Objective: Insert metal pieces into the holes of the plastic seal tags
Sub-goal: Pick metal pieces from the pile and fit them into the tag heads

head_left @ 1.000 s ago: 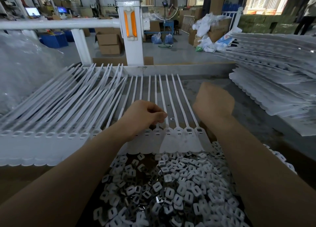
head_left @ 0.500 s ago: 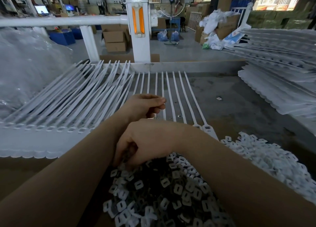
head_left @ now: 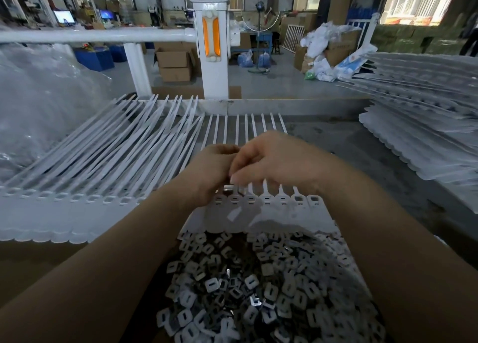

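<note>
1. The left hand (head_left: 214,172) and right hand (head_left: 274,164) meet, fingers curled, above the near row of plastic seal tags (head_left: 266,203).
2. A small metal piece (head_left: 229,187) shows under the fingertips, at the tag heads. Which hand pinches it cannot be told, and neither hand's grip is readable.
3. The tag straps run away across the table (head_left: 349,146).
4. A heap of loose metal pieces (head_left: 245,291) lies nearest the person, between the forearms.
5. Further tag sheets (head_left: 426,135) are stacked at right.
</note>
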A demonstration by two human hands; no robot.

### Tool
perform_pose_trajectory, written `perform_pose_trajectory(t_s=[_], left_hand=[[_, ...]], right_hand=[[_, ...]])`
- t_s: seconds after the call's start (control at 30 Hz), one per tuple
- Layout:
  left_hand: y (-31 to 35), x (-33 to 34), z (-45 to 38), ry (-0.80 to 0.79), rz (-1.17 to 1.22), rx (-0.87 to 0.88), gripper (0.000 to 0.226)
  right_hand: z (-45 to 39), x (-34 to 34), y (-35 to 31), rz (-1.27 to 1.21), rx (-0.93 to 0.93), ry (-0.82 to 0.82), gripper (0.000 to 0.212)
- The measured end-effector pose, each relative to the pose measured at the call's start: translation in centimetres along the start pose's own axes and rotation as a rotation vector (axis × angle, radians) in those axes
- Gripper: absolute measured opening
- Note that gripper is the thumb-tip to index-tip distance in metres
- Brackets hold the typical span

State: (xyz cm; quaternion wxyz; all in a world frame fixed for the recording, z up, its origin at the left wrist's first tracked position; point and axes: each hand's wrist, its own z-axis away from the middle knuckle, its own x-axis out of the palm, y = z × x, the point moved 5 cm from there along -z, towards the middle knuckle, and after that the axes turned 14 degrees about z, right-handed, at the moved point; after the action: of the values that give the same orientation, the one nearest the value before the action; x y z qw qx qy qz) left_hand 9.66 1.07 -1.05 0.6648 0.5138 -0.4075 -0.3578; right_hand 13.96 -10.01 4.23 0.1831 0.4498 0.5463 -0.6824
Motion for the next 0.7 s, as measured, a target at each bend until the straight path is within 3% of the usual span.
perform_pose_trajectory(t_s=[0.1,0.17,0.47,0.7], left_hand=[[-0.2,0.4,-0.5,-0.089,0.14,-0.032,0.012],[-0.3,0.4,-0.6,-0.113,0.21,-0.074,0.016],[-0.6,0.1,-0.7,-0.087,0.319,-0.138,0.03],[-0.2,0.1,-0.7,-0.084,0.382,-0.075,0.021]], right_hand=[[0.1,-1.7,3.3,-0.148,0.191,0.218,0.003],[0.0,-1.8,4.4,-0.169,0.24,0.27,0.004],[-0.4,-1.5,5.4,-0.167,0.213,0.328,0.008],[-0.2,-1.6,6.0,-0.319,0.2,0.291,0.011]])
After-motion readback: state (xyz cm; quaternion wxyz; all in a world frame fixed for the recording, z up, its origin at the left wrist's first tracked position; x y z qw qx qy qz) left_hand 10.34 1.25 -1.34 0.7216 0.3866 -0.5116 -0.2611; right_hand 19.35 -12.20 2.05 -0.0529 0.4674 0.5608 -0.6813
